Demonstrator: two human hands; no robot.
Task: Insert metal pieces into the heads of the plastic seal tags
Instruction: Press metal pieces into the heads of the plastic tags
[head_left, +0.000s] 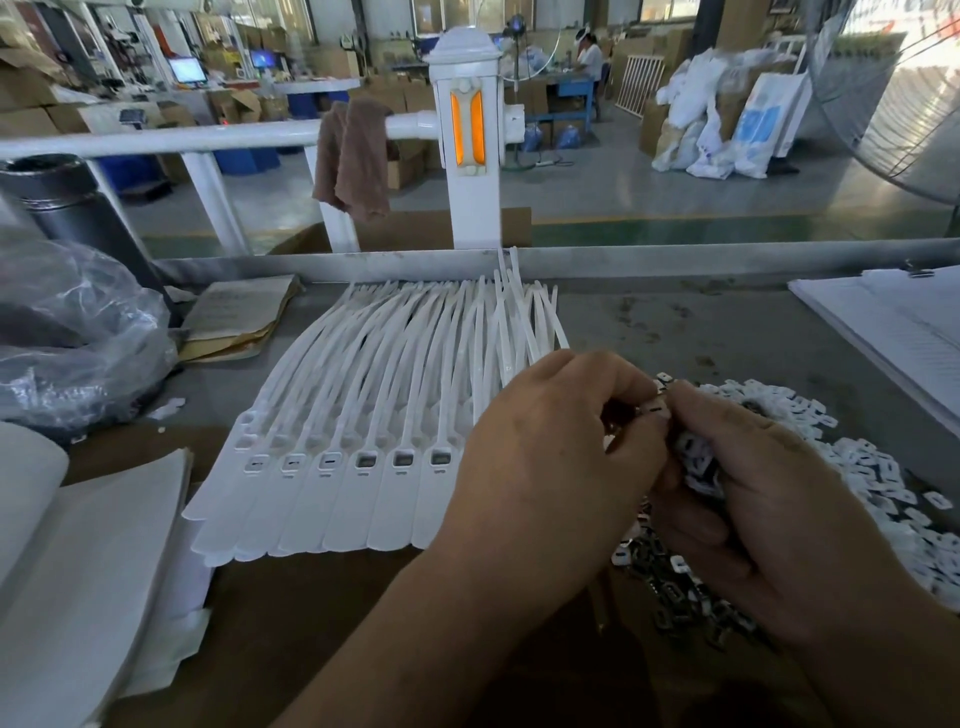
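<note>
a: whereabouts of the seal tags (363, 415)?
b: fanned flat on the bench, heads nearest, tails reaching away. six heads in plain view, more perhaps hidden under the left hand (540, 467).
a: and the metal pieces (675, 587)?
b: heaped just right of the tags, dark and white mixed together. a fistful also clutched in the right hand (769, 509), close by the tags' right edge.
a: hands apart or together?
b: together, joined at the fingertips just right of the tags. left fingers curled, seemingly pinching a single piece (657, 408) at the meeting point. hard to tell which hand truly bears it.
a: handling?
b: probably feather-light and slick, easy to drop or flip. best pinched by the edges, slot side kept up. tags likely bendy along the tail, stiffer at the head. better steadied at the head, never by the tail.
</note>
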